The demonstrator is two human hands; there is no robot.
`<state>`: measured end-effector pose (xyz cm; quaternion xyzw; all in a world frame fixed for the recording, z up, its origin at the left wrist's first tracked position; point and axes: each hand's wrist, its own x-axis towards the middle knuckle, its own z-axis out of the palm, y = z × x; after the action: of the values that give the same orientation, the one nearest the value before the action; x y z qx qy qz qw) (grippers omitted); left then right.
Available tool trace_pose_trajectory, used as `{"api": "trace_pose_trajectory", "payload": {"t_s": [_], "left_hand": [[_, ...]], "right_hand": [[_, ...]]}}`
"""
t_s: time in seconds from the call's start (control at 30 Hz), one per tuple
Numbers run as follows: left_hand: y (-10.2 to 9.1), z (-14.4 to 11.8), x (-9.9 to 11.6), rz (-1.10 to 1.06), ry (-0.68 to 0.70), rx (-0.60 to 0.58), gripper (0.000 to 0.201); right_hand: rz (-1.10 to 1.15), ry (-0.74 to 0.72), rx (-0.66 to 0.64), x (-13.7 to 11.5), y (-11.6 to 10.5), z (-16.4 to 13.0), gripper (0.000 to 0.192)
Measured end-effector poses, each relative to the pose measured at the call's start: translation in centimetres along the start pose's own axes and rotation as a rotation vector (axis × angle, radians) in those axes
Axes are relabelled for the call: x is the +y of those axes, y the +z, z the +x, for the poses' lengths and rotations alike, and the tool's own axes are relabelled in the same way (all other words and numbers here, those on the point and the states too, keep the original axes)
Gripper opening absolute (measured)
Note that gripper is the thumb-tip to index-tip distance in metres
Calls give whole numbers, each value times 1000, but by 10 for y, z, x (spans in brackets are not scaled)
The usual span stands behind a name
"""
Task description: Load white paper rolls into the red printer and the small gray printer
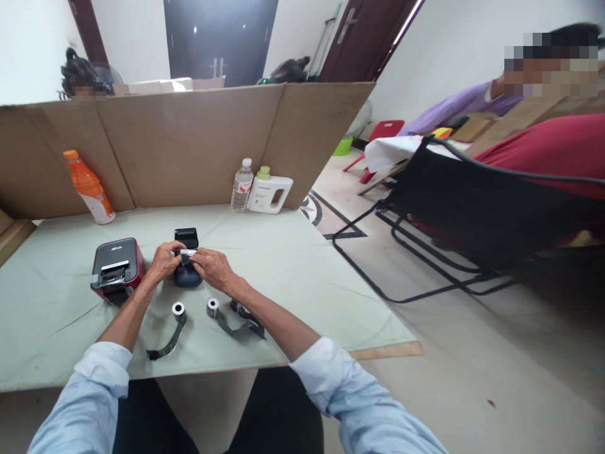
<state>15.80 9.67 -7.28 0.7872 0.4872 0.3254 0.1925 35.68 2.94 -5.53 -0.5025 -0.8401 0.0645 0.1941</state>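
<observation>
My left hand (165,260) and my right hand (215,268) meet above a small black device (188,277) whose lid (186,237) is raised. Between the fingertips of both hands is a small white roll (188,252) with a dark strip hanging from it. The fingers partly cover the device's inside. To the left of my left hand stands a black and red label printer (118,261). Closer to me lie a white-cored roll (178,309) with a dark strip trailing from it and a second such roll (212,307). A further dark strip lies beside my right forearm.
A cardboard screen (189,148) rises along the back of the table (331,302). Before it stand an orange bottle (89,186), a clear water bottle (242,186) and a white jug (270,192). A black folding chair (454,208) and another person are at the right.
</observation>
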Motion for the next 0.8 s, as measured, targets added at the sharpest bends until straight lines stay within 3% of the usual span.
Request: {"api": "trace_pose_trajectory", "payload": {"t_s": [0.17, 0.53, 0.8], "left_hand": [[0, 0, -2, -59, 3, -28, 28], [-2, -4, 2, 161, 4, -100, 37], [-3, -2, -6, 70, 70, -87, 47]], "right_hand": [[11, -20, 22, 2, 4, -2, 27], [-6, -16, -15, -2, 2, 0, 28], [-87, -79, -74, -5, 2, -2, 23]]}}
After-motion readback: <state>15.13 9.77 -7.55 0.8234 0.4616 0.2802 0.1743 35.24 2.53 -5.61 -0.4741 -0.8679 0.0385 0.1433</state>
